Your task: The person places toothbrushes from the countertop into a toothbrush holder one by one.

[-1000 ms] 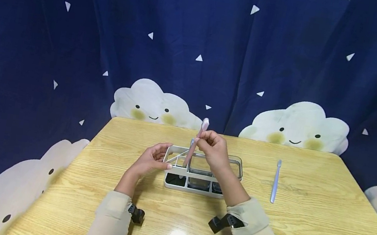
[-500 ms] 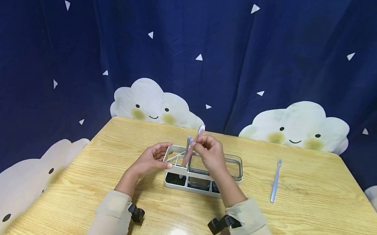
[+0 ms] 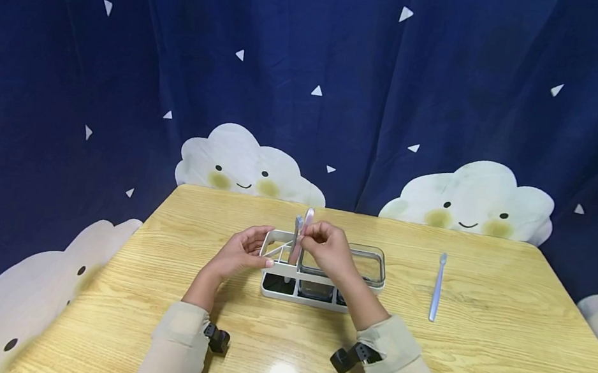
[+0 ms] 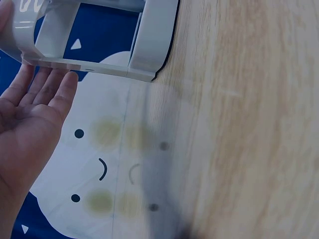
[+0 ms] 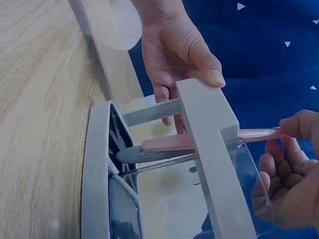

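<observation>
- Nearest me, two beige sleeves reach forward over the wooden table [image 3: 480, 368].
- The left hand [image 3: 238, 253] braces the left end of the white holder [image 3: 283, 290], thumb on the top rail, fingers nearly straight along its end.
- The right hand [image 3: 327, 247] pinches the pink toothbrush [image 3: 308, 217] near its head, handle down in the holder's left compartment, beside a grey toothbrush [image 5: 130, 155] whose printed lettering is too blurred to read.
- To the right, well apart, a blue toothbrush [image 3: 437, 288] lies flat.
- Behind hangs a navy cloud curtain [image 3: 316, 73].
</observation>
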{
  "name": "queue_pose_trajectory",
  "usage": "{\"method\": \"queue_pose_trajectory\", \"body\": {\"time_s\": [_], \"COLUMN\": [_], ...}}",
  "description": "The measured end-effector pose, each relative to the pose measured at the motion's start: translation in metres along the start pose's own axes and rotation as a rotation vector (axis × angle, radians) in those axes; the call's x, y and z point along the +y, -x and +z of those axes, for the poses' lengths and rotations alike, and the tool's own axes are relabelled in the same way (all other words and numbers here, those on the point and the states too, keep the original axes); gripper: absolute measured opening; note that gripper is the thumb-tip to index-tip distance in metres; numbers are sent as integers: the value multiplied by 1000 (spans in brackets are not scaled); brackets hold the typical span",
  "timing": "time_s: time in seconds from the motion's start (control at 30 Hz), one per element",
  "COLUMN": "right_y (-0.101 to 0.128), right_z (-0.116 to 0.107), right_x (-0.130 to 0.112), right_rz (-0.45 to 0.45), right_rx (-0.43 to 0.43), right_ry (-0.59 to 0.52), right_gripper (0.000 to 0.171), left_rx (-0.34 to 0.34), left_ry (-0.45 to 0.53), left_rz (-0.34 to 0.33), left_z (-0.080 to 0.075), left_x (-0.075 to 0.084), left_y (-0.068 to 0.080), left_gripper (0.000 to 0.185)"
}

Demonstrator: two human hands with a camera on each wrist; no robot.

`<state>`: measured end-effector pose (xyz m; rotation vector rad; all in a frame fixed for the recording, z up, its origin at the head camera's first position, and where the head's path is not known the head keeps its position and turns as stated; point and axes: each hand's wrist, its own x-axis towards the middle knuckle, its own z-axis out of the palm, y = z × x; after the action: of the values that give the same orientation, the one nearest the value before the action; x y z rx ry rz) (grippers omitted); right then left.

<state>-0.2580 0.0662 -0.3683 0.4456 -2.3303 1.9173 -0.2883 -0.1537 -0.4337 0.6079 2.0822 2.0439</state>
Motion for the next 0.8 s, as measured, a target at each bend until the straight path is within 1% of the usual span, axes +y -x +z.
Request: {"method": "queue_pose_trajectory", "body": {"time_s": [0.17, 0.37, 0.5, 0.6, 0.73, 0.8], "right_y": [11, 14, 5, -3, -5, -6], "right_z": [1, 0, -1, -2, -4, -5], "right_x": [-21, -23, -2, 14, 14, 15], "right_rz": [2, 2, 7, 18, 34, 36], "right_rx": [-17, -24, -36, -63, -110, -136], "right_ry": [40, 63, 56, 35, 36, 54], "right_gripper": [7, 4, 6, 5, 5, 6], "left_rx": [-7, -10, -13, -21, -28, -28], "left_ry": [9, 12, 24, 43, 44, 41], "left_rz": [-3, -18, -7, -4, -17, -21], "left_z": [0, -1, -1, 1, 4, 3], "left_x": [1, 0, 0, 6, 16, 15], "left_y": [0, -1, -1, 1, 5, 4], "left_gripper": [72, 73, 72, 71, 71, 72]}}
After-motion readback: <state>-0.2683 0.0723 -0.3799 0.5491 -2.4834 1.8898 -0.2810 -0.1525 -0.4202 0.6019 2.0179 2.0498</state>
